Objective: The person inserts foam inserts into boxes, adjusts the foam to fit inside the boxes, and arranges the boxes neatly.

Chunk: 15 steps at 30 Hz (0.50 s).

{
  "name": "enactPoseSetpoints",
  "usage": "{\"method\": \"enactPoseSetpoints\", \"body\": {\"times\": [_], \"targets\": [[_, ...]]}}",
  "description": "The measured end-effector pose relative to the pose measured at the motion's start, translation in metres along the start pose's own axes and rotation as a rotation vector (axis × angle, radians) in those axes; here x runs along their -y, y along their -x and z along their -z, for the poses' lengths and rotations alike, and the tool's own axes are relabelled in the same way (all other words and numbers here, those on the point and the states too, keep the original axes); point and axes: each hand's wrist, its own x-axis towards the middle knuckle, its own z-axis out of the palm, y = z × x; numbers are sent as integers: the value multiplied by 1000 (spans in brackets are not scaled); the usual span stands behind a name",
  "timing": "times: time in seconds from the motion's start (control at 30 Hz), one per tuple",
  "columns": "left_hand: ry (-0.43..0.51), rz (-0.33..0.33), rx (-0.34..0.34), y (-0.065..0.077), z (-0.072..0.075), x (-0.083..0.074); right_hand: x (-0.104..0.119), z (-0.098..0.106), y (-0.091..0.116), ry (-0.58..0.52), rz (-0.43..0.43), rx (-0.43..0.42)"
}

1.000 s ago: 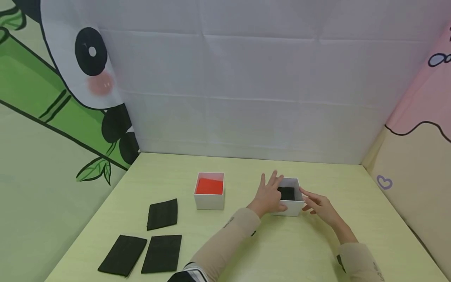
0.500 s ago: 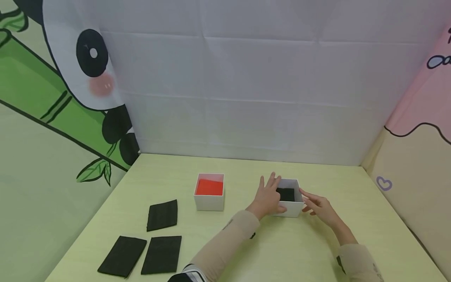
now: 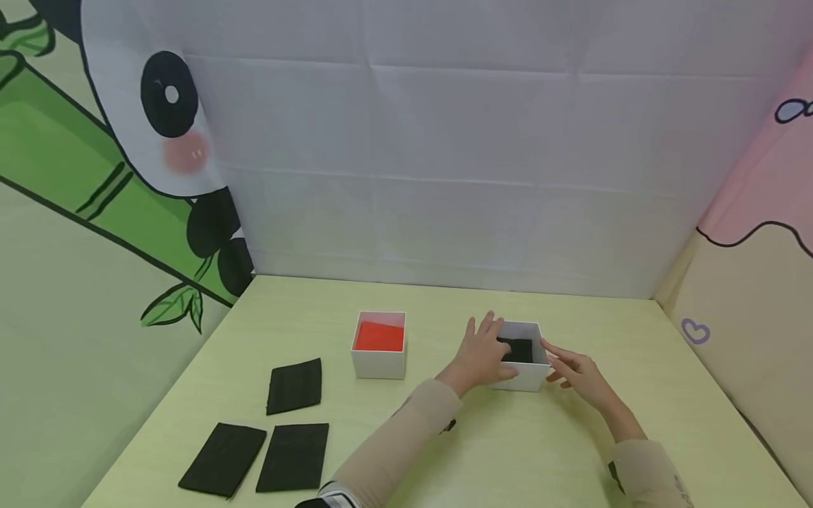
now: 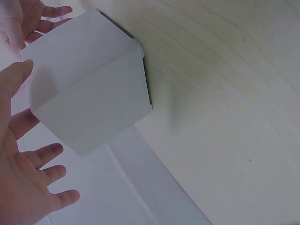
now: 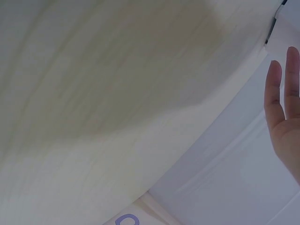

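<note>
A small white box (image 3: 525,378) stands right of the table's middle, with a black folded cloth-like piece (image 3: 522,350) inside. My left hand (image 3: 480,355) is at the box's left side, fingers spread; its index finger dips over the rim and the thumb lies by the front wall. From the left wrist, the left hand (image 4: 23,173) has thumb and index finger right at the rim of the box (image 4: 89,84). On the other side my right hand (image 3: 581,374) has its fingertips at the right wall, fingers relaxed. Two straight fingers of the right hand (image 5: 288,112) show in the right wrist view.
Another white box (image 3: 378,365), holding a red piece (image 3: 380,336), stands to the left. Three flat black pieces lie at front left: an upper one (image 3: 295,386), a lower right one (image 3: 293,457) and a lower left one (image 3: 224,460). A white cloth backdrop (image 3: 406,176) rises behind the table (image 3: 508,444).
My left hand has shifted slightly left along the box, and more of the black piece inside shows. The right hand, the boxes and the flat pieces stay in place.
</note>
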Motion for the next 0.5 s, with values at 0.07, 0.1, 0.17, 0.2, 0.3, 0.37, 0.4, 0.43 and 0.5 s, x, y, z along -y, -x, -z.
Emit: {"method": "enactPoseSetpoints", "body": {"times": [0.07,0.1,0.17,0.2,0.3,0.37,0.4,0.43,0.5], "targets": [[27,-9,-24,2,0,1,1,0,1,-4,4,3],[36,-13,-35,3,0,1,1,0,1,-7,2,3],[45,-19,-50,6,1,2,2,0,2,-12,0,3],[48,-20,-57,7,2,2,3,0,2,-14,0,4],[45,-29,-78,11,4,2,3,0,2,-11,0,2],[46,-39,-94,13,5,2,3,0,2,-7,2,-1],[49,-45,-102,14,6,2,2,0,1,-5,-1,-4],[53,-52,-111,15,6,3,2,0,1,2,1,-2],[59,-63,-127,18,7,3,2,-1,1,8,0,-6]]}}
